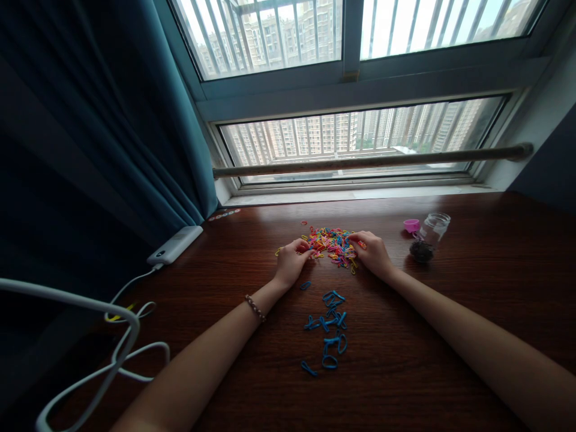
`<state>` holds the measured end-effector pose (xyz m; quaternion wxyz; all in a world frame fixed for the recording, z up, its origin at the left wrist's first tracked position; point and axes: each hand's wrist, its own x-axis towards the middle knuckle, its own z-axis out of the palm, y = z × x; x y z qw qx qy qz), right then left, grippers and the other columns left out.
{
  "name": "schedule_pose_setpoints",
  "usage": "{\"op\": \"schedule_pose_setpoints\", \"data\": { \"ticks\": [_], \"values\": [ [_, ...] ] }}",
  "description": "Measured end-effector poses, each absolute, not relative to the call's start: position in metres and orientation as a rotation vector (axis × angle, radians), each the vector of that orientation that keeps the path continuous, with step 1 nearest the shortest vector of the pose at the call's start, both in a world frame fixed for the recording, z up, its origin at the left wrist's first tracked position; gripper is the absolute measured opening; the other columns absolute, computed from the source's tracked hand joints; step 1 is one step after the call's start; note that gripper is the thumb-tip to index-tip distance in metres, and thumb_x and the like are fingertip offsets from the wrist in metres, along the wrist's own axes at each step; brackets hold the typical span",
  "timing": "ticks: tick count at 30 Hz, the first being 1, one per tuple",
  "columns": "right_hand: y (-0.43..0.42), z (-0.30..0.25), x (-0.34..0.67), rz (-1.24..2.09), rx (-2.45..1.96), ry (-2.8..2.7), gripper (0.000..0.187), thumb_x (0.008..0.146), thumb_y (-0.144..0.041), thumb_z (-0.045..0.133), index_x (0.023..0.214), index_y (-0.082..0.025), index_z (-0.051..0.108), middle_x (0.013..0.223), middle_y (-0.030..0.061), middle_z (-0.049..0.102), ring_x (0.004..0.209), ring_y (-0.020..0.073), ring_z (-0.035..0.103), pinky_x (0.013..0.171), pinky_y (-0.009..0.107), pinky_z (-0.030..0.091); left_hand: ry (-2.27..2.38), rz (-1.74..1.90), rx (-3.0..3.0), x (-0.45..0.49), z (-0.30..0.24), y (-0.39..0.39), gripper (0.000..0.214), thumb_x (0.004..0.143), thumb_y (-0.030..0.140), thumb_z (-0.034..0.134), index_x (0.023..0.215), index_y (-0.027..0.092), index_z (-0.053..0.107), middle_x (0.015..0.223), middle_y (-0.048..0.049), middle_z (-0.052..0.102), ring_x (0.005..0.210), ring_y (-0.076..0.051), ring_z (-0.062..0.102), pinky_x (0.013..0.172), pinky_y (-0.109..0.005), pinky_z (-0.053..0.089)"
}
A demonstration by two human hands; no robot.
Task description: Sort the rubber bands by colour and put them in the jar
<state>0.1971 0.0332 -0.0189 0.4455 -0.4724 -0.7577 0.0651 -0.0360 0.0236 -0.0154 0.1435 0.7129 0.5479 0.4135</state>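
Note:
A pile of small, many-coloured rubber bands (332, 244) lies on the table in front of me. At its left edge is my left hand (291, 263), fingers curled in toward the bands. My right hand (372, 253) touches the pile's right side, its thumb and fingertips drawn together among the bands. What either hand pinches is too small to make out. Nearer to me lies a loose group of blue rubber bands (332, 321), some overlapping. One single blue band (305, 285) sits between that group and my left hand.
A clear jar (435, 228) with dark contents stands at the right, beside a pink cup-shaped piece (411, 225). On the left are a white power bank (175, 245) and a looping white cable (121, 354). Blue curtain (180, 120) and window bar (373, 162) lie beyond.

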Motion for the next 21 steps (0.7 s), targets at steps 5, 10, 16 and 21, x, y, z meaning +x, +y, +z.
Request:
{"op": "schedule_pose_setpoints", "data": {
  "ticks": [5,10,16,21],
  "values": [
    [0.033,-0.019,0.197,0.147,-1.158,-1.864,0.014,0.079,-0.022,0.050,0.082,-0.020,0.064,0.081,0.0047,0.065,0.079,0.0192,0.057,0.074,0.032,0.044,1.599,1.196,2.045,-0.037,-0.017,0.025,0.018,0.071,0.037,0.061,0.075,0.019,0.062,0.067,-0.0003,0.065,0.065,-0.014,0.061,0.062,-0.025,0.045],
    [0.032,-0.018,0.197,0.140,-1.150,-1.831,0.013,0.079,-0.023,0.052,0.082,-0.020,0.064,0.079,0.0048,0.064,0.079,0.0193,0.056,0.074,0.032,0.043,1.461,1.268,2.123,-0.034,-0.009,0.021,0.016,0.075,0.032,0.058,0.076,0.018,0.066,0.075,-0.0034,0.065,0.071,-0.015,0.060,0.068,-0.027,0.046],
    [0.033,-0.018,0.197,0.159,-1.156,-1.794,0.013,0.078,-0.026,0.054,0.082,-0.019,0.064,0.080,0.0049,0.063,0.078,0.0193,0.057,0.073,0.032,0.044,0.903,1.015,2.219,-0.023,0.005,0.003,0.020,0.072,0.030,0.062,0.081,0.014,0.068,0.076,-0.0070,0.064,0.069,-0.014,0.057,0.063,-0.024,0.046],
    [0.034,-0.019,0.198,0.158,-1.157,-1.774,0.014,0.079,-0.028,0.053,0.080,-0.019,0.064,0.079,0.0049,0.062,0.077,0.0192,0.056,0.073,0.031,0.043,0.765,0.653,2.095,-0.019,0.009,-0.005,0.026,0.070,0.036,0.063,0.075,0.011,0.069,0.061,-0.0033,0.063,0.054,-0.010,0.054,0.050,-0.018,0.041]
  ]
}}
